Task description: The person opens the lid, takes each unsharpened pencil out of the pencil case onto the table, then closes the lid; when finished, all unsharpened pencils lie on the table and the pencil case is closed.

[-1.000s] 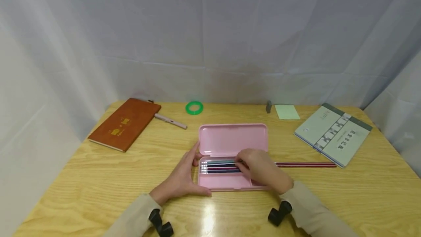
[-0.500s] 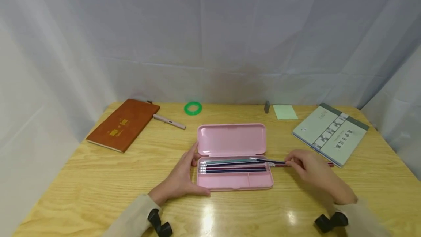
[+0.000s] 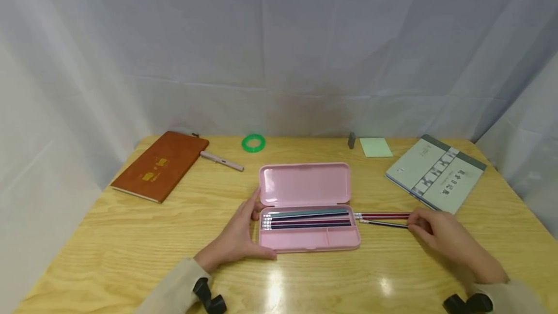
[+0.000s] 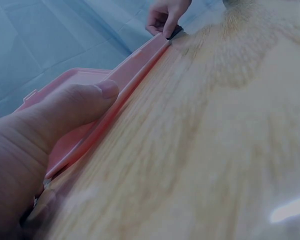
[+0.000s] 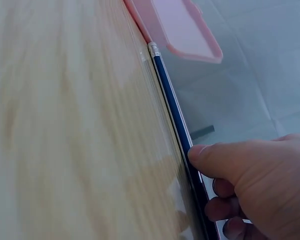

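An open pink pencil case (image 3: 287, 241) lies on the table with its lid raised. Several pencils (image 3: 305, 226) with silvery ends lie side by side in its long back compartment; two small front compartments hold nothing. My left hand (image 3: 233, 236) grips the case's left end, thumb along the front edge and fingers at the back. To the right of the case, my right hand (image 3: 449, 241) pinches a dark blue pencil (image 5: 172, 102) between thumb and fingers. Its silvery end points at the case. Red pencils (image 3: 383, 215) lie just behind it, partly covered by the hand.
A brown notebook (image 3: 161, 166) and a pale pen (image 3: 222, 161) lie at the left. Along the back are a green ring (image 3: 253, 143), a small grey block (image 3: 351, 140) and light green sticky notes (image 3: 376, 147). Pale green notebooks (image 3: 436, 173) sit behind my right hand.
My right hand has drawn the dark blue pencil out of the case to the right and lowered it beside the red pencils. My left hand has stayed on the case.
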Demonstrator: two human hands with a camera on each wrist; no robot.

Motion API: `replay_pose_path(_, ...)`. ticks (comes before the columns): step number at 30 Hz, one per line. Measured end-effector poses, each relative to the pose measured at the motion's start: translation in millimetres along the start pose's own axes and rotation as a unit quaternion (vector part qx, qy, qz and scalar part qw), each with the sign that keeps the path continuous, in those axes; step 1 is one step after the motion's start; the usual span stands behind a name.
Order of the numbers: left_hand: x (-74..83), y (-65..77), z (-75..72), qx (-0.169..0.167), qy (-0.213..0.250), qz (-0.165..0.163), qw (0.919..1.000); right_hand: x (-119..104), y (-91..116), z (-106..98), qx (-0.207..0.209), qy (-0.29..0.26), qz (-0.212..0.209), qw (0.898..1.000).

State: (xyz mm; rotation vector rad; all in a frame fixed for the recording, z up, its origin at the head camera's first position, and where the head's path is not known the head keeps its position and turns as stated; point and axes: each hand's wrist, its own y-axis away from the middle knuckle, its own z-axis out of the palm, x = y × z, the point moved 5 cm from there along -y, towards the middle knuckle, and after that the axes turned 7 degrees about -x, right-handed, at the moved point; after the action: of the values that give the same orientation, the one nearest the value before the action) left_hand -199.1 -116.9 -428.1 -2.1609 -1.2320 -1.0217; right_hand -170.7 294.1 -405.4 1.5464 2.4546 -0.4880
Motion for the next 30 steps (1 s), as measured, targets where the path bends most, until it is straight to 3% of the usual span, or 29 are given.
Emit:
replay_pose_path(10, -0.5, 4.2, 0.1, 0.007, -0.001, -0.005, 1.0, -32, -41, 14, -0.05, -0.062, -0.003, 0.997)
replay_pose_path(16, 0.0, 0.9, 0.8, 0.004, 0.0, -0.004, 1.0, -67, -79, 24, -0.077, -0.07, -0.067, 0.992)
replay_pose_path(20, -0.7, 0.0, 2.2, 0.0, 0.0, -0.009, 1.0, -92, -96, 36, -0.095, -0.028, -0.112, 0.989)
replay_pose_path(24, 0.1, 1.0, 2.0, 0.003, -0.002, -0.01, 0.9999, -117, -108, 46, -0.072, 0.047, -0.154, 0.984)
replay_pose_path(30, 2.0, 2.3, 0.1, 0.005, -0.004, 0.003, 1.0, -147, -121, 60, -0.084, 0.066, -0.173, 0.979)
